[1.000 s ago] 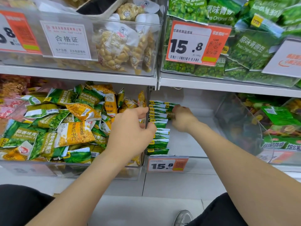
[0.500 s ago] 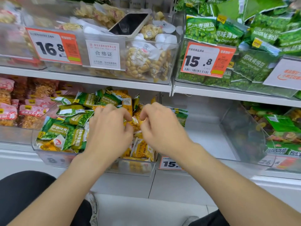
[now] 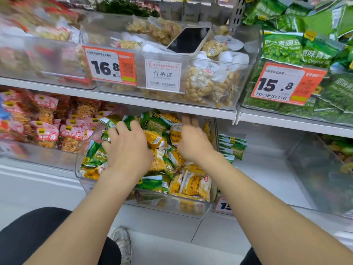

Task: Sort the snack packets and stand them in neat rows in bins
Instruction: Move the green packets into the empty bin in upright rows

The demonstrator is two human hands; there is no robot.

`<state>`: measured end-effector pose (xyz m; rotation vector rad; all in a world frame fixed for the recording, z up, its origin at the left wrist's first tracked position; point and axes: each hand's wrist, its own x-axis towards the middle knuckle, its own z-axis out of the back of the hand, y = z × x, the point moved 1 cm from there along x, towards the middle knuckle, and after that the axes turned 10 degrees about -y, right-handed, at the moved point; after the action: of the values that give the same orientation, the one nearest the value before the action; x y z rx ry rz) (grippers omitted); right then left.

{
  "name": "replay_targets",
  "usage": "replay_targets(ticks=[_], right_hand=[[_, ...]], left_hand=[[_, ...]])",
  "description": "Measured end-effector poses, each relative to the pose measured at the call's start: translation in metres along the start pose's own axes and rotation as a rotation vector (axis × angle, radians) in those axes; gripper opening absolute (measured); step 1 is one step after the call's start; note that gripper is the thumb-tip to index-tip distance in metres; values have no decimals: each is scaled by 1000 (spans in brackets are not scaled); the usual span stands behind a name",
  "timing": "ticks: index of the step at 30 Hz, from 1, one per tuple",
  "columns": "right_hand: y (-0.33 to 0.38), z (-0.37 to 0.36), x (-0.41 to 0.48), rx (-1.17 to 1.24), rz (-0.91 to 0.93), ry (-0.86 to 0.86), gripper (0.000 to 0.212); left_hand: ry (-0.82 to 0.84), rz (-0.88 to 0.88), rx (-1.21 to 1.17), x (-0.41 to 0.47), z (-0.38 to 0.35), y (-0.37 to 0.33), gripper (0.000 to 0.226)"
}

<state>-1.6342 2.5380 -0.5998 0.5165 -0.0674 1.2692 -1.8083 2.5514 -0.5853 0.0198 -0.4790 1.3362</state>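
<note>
Both hands are down in the clear bin [image 3: 191, 208] where green packets [image 3: 158, 123] and yellow packets [image 3: 196, 185] lie jumbled flat, facing every way. The left hand [image 3: 128, 150] is spread over the left half of the heap, fingertips bent down among green packets. Whether that grip has closed on one I cannot tell. The right hand [image 3: 194, 144] reaches deeper, fingers straight and together toward the back under the shelf [image 3: 172, 109]. Its grip is open and holds nothing.

The started row [image 3: 232, 148] of green packets stands on edge in the next bin [image 3: 267, 169] to the right, just beyond the clear wall beside the right wrist. So the target lies to the right of both hands, and the right hand is much the nearer. Any green packet lifted from the heap probably has to be turned from flat to upright and carried rightward over that wall. The left hand would have to cross the right arm to get there.
</note>
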Motion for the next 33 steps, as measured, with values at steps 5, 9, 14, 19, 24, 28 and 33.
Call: replay_targets(ticks=[5, 9, 14, 19, 24, 28, 33], right_hand=[[-5, 2, 1, -70, -4, 2, 92], [-6, 8, -5, 15, -57, -76, 46], [2, 15, -25, -24, -28, -134, 36], [-1, 25, -38, -144, 58, -145, 43], [0, 27, -41, -270, 126, -125, 37], [3, 37, -42, -336, 178, -264, 14], [5, 63, -66, 68, 97, -323, 10]], left_hand=[[-41, -18, -29, -1, 0, 3, 44], [-129, -57, -86, -2, 2, 3, 44], [-188, -156, -250, -10, 5, -2, 50], [-270, -239, -255, -16, 13, -2, 64], [-385, -264, -346, -18, 16, -4, 50], [-348, -187, -543, -21, 16, -10, 31], [-311, -182, -774, -23, 25, -17, 23]])
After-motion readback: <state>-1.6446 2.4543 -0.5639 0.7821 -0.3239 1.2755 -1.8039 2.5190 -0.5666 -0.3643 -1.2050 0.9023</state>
